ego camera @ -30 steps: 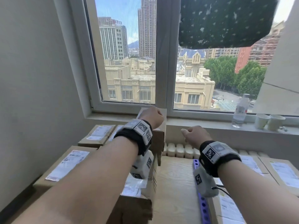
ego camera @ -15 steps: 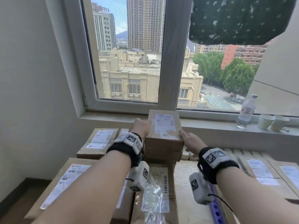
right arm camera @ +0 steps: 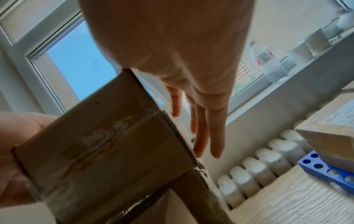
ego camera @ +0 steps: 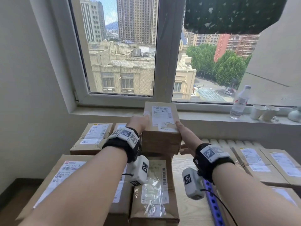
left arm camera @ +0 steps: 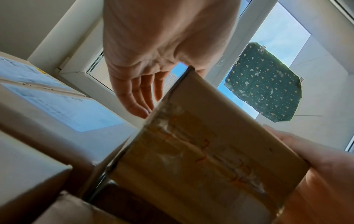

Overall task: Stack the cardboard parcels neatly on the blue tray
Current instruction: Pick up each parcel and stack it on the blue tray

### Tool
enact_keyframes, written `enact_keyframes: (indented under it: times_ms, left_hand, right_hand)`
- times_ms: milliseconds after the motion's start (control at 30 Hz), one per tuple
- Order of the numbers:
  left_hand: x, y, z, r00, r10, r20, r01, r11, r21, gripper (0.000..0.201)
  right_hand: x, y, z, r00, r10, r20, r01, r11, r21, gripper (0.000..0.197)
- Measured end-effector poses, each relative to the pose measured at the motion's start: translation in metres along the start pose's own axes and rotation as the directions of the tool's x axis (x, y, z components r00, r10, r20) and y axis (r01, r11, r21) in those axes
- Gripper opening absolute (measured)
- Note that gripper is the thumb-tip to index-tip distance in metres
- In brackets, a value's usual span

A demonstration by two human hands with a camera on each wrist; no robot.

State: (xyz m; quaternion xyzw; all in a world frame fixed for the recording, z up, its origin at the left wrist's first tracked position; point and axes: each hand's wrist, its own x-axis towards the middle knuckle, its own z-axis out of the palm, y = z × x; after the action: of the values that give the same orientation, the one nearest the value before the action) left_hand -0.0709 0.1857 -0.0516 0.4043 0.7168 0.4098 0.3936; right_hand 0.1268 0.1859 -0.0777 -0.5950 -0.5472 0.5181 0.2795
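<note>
A brown cardboard parcel (ego camera: 161, 128) with a white label facing up is held flat between my two hands, over other parcels at the left. My left hand (ego camera: 138, 123) presses its left side with straight fingers (left arm camera: 141, 97). My right hand (ego camera: 184, 132) lies along its right side, fingers (right arm camera: 201, 128) straight and reaching past the parcel's far end. The blue tray (ego camera: 213, 204) shows as a perforated rim at the lower right, and labelled parcels (ego camera: 254, 162) lie on it.
Several labelled parcels (ego camera: 92, 137) lie packed at the left, one with a clear pouch (ego camera: 154, 193) just below my hands. A bare strip of wooden table (ego camera: 187, 212) separates them from the tray. A white radiator (ego camera: 218, 141), a water bottle (ego camera: 240, 103) and paper cups (ego camera: 263, 111) stand behind.
The parcel, held on edge by my left hand alone a second ago, now lies flat with its label up. My right hand has come onto its right side. The view has tilted down.
</note>
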Motion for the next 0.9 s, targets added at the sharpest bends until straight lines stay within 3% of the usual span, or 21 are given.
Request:
enact_keyframes:
  times_ms: [167,300,400,500,567,667,767,900]
  left_hand:
    - [-0.024,0.013,-0.01,0.992,0.089,-0.085,-0.093,0.995,-0.045,0.085]
    - [-0.036,0.025,-0.009,0.986,0.163,-0.025,-0.165,0.972,-0.169,0.073]
    - [-0.038,0.03,-0.001,0.988,0.151,0.026,-0.14,0.959,-0.247,0.103]
    - [-0.042,0.032,0.012,0.98,0.155,0.128,-0.117,0.958,-0.262,0.115]
    - [-0.052,0.037,0.022,0.964,0.186,0.191,-0.137,0.96,-0.243,0.1]
    - [-0.059,0.042,0.045,0.944,0.235,0.23,-0.179,0.954,-0.243,0.07]
    - [-0.07,0.047,0.068,0.912,0.319,0.259,-0.254,0.933,-0.255,0.068]
    - [-0.09,0.054,0.103,0.891,0.358,0.28,-0.28,0.918,-0.281,0.067]
  right_hand:
    - [-0.008,-0.008,-0.009,0.995,-0.099,-0.03,0.102,0.984,0.146,0.061]
    - [-0.029,-0.016,-0.019,0.98,-0.175,-0.096,0.196,0.93,0.312,0.039]
    - [-0.046,-0.014,-0.031,0.971,-0.213,-0.108,0.238,0.884,0.402,0.03]
    - [-0.063,-0.009,-0.046,0.955,-0.266,-0.132,0.297,0.831,0.471,0.047]
    - [-0.073,-0.003,-0.058,0.947,-0.289,-0.142,0.321,0.823,0.468,0.06]
    - [-0.086,0.008,-0.076,0.935,-0.32,-0.149,0.353,0.818,0.454,0.05]
    - [-0.1,0.019,-0.097,0.926,-0.335,-0.172,0.377,0.813,0.443,0.028]
    - [-0.117,0.038,-0.131,0.921,-0.322,-0.218,0.386,0.829,0.405,0.028]
